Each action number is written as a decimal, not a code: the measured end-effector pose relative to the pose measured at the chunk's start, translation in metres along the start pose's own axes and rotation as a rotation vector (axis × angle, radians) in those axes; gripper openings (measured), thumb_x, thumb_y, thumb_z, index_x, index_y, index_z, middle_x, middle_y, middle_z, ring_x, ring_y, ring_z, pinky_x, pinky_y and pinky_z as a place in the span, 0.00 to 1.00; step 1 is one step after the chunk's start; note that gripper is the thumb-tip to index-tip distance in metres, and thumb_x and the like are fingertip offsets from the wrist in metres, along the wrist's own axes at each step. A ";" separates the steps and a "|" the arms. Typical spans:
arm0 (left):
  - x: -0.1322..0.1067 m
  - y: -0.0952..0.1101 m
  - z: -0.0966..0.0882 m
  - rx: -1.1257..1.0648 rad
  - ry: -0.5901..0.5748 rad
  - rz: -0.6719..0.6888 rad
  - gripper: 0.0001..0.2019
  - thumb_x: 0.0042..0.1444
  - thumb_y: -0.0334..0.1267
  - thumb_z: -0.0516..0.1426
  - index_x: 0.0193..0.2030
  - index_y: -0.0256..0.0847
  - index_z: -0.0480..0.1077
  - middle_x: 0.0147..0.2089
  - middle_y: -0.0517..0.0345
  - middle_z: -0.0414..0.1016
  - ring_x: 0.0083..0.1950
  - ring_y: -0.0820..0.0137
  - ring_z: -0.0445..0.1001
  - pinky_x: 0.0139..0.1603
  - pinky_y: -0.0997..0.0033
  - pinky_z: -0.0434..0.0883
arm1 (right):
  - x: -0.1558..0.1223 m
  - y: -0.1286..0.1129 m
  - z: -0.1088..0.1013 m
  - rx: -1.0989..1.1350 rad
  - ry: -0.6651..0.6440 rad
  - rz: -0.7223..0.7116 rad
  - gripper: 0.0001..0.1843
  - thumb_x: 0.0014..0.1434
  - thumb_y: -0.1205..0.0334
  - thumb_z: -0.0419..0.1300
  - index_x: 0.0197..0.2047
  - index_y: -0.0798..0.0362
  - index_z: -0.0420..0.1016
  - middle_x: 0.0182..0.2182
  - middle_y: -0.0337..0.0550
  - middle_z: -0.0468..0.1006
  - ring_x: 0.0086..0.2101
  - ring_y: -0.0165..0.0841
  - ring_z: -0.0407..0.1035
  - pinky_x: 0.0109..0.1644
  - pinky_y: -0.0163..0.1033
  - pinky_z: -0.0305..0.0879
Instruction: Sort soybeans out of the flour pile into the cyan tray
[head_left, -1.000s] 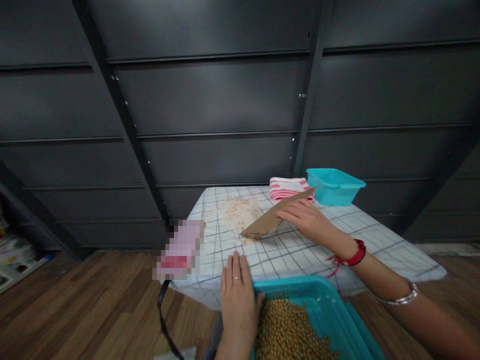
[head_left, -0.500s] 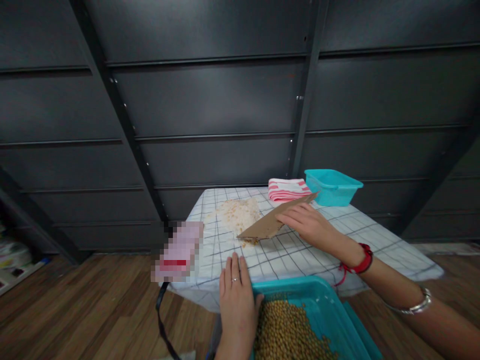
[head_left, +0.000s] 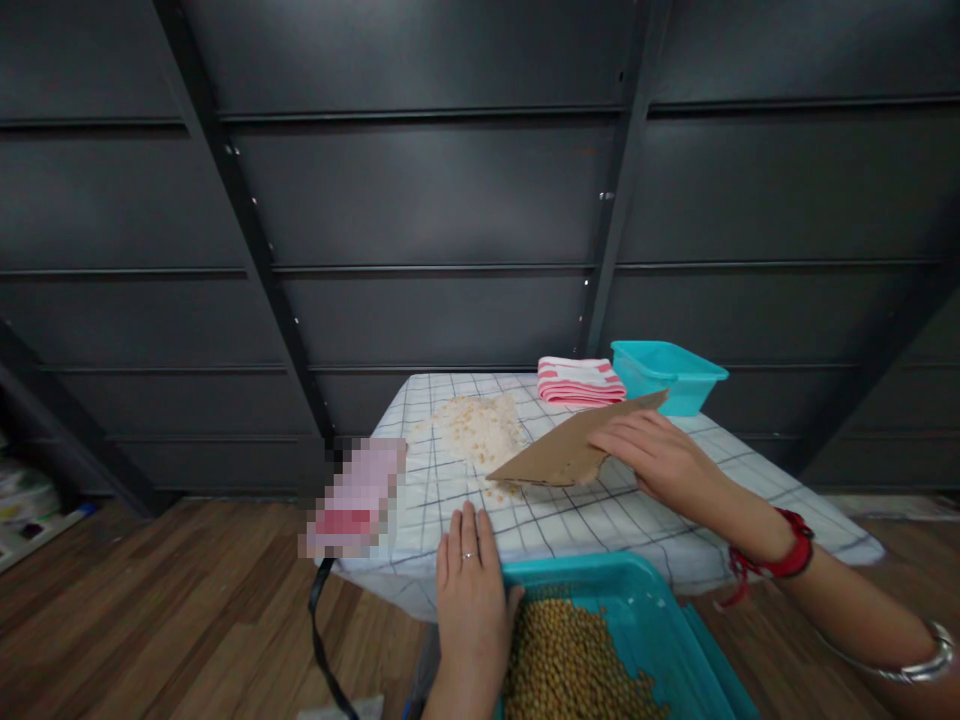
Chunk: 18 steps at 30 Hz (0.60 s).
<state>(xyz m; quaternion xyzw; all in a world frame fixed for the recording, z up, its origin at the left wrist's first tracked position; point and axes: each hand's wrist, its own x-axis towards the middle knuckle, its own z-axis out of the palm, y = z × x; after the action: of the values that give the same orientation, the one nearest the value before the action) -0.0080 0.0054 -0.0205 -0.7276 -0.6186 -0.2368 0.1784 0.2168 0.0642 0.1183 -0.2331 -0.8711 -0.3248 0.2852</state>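
Observation:
My right hand [head_left: 667, 465] grips a flat brown piece of cardboard [head_left: 562, 447], held tilted over the checked tablecloth. The cardboard's low left end is beside a heap of white grains mixed with yellowish ones [head_left: 480, 425], and a few yellow grains lie under its tip. My left hand [head_left: 472, 590] lies with fingers stretched out at the table's near edge, its thumb by the rim of a teal tray [head_left: 630, 575]. Inside that tray is a pile of round, yellow-brown beans [head_left: 570, 660].
At the back of the table [head_left: 435, 520] sit a folded pink-and-white striped towel [head_left: 577, 380] and a small turquoise basket [head_left: 667, 370]. On the left edge lies a pixelated pink object [head_left: 360, 490] with a black strap [head_left: 319, 620]. A dark panelled wall [head_left: 420, 200] rises behind.
My right hand has drawn the cardboard to the right, away from the heap, leaving a few yellow grains more exposed by its tip. My left hand has stayed in place.

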 end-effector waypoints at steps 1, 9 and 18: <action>0.000 0.000 -0.001 0.001 -0.001 -0.009 0.33 0.43 0.34 0.57 0.58 0.29 0.54 0.60 0.37 0.59 0.60 0.54 0.57 0.55 0.51 0.62 | 0.002 -0.001 0.003 0.001 0.011 -0.001 0.20 0.54 0.79 0.41 0.43 0.54 0.67 0.34 0.44 0.75 0.37 0.33 0.66 0.40 0.41 0.61; -0.001 0.000 0.001 -0.014 0.000 -0.006 0.35 0.43 0.35 0.58 0.59 0.30 0.52 0.60 0.37 0.59 0.61 0.54 0.57 0.56 0.50 0.61 | 0.000 -0.007 0.013 -0.001 -0.024 -0.065 0.21 0.53 0.80 0.40 0.41 0.55 0.68 0.33 0.44 0.75 0.36 0.32 0.67 0.39 0.40 0.63; 0.001 0.000 -0.003 -0.022 -0.009 -0.011 0.34 0.44 0.34 0.57 0.59 0.31 0.52 0.60 0.37 0.59 0.60 0.54 0.57 0.55 0.50 0.62 | -0.016 -0.001 -0.001 0.020 -0.017 0.006 0.22 0.53 0.79 0.41 0.43 0.54 0.67 0.34 0.45 0.75 0.37 0.33 0.67 0.40 0.41 0.64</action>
<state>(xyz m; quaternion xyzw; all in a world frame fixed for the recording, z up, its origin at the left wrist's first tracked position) -0.0079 0.0044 -0.0180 -0.7272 -0.6208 -0.2411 0.1664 0.2286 0.0597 0.1080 -0.2356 -0.8760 -0.3131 0.2812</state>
